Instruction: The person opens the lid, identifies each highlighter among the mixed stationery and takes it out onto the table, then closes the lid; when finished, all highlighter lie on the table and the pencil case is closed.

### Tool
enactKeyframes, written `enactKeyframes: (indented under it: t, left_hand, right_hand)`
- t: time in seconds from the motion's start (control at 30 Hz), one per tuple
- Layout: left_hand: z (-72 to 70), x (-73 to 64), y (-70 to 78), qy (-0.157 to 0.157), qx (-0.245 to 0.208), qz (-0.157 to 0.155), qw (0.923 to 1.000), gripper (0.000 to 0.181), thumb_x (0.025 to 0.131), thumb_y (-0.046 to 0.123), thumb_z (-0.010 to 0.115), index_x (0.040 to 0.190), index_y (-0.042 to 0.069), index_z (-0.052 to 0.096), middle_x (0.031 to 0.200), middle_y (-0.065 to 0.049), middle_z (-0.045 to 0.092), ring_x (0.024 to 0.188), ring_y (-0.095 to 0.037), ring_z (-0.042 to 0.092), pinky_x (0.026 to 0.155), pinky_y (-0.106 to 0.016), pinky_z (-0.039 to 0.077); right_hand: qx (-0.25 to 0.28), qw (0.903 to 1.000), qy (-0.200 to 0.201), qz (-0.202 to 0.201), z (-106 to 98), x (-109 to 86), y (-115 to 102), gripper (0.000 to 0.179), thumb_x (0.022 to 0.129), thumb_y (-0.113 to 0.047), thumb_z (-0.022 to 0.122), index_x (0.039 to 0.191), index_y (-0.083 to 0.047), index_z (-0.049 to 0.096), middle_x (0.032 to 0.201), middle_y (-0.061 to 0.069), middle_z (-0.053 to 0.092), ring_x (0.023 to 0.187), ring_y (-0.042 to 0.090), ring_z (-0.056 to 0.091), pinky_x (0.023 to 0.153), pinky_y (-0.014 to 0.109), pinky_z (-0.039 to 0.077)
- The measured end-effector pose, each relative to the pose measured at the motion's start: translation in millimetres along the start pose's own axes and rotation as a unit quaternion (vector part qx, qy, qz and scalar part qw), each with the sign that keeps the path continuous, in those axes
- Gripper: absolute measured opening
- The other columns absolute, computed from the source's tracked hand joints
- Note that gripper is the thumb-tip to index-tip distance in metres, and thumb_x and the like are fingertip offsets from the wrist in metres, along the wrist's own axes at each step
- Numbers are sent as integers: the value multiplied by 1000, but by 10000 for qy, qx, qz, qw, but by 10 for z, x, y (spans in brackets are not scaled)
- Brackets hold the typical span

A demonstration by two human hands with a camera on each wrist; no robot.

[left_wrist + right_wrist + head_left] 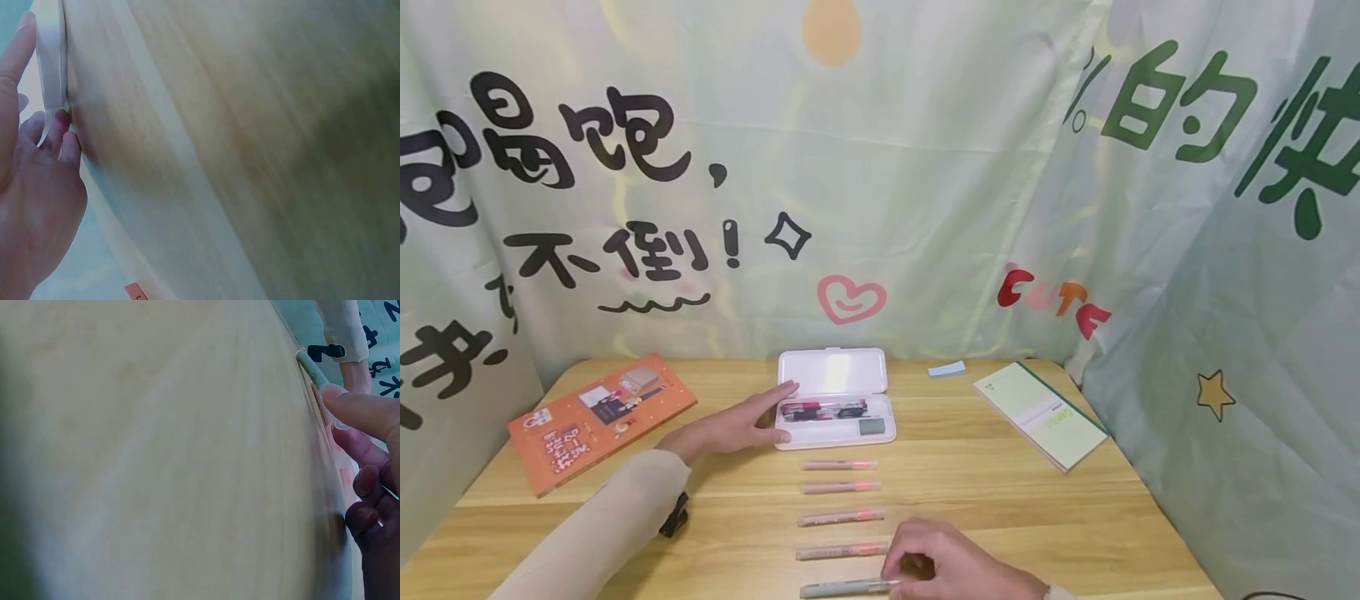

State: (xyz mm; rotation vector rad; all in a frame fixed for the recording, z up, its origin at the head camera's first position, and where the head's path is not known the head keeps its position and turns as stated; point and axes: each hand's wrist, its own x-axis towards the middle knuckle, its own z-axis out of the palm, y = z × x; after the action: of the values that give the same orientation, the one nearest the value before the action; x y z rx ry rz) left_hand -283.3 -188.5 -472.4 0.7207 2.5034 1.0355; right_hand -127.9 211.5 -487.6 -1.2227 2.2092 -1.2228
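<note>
An open white pencil case (835, 442) stands at the back middle of the table, holding several pens (823, 410) and a grey eraser (872, 427). My left hand (737, 423) holds its left side, thumb at the front part and a finger at the raised lid (831, 371). In the left wrist view, the fingers of that hand curl at the case's edge (53, 56). Near the front, my right hand (951, 562) pinches the right end of a grey-green highlighter (842, 588) between thumb and index finger. Several pinkish highlighters (838, 518) lie in a column between the case and this highlighter.
An orange illustrated book (602, 425) lies at the left, and a pale green notebook (1037, 412) at the right. A blue slip (946, 369) rests near the back edge. Beside the left forearm is a small black object (676, 517). Printed curtains (917, 208) surround the table.
</note>
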Motion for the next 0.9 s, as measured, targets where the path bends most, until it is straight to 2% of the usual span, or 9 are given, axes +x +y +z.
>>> enactKeyframes:
  t: [0.33, 0.63, 0.9]
  left_hand:
    - [-2, 6, -32, 31, 25, -67, 10000, 96, 105, 41, 74, 177, 19, 15, 185, -14, 10, 170, -45, 8, 134, -71, 9]
    - [3, 21, -63, 18, 61, -54, 10000, 96, 105, 43, 73, 177, 21, 14, 185, -12, 9, 170, -44, 7, 134, -72, 9]
    - [0, 15, -52, 17, 23, -53, 10000, 96, 105, 42, 73, 177, 20, 14, 185, -12, 10, 170, -43, 7, 134, -72, 8]
  right_hand:
    - [-447, 9989, -169, -14, 1, 32, -16, 7, 107, -27, 73, 110, -23, 78, 98, -5, 70, 90, -8, 52, 77, 12, 52]
    - [-738, 9967, -332, -18, -52, 13, -25, 11, 108, -33, 70, 114, -28, 78, 102, -13, 71, 94, -9, 53, 80, 14, 54]
    - [-783, 9963, -329, -134, -34, 62, -23, 10, 108, -31, 71, 113, -27, 78, 98, -8, 71, 90, -9, 52, 77, 12, 53]
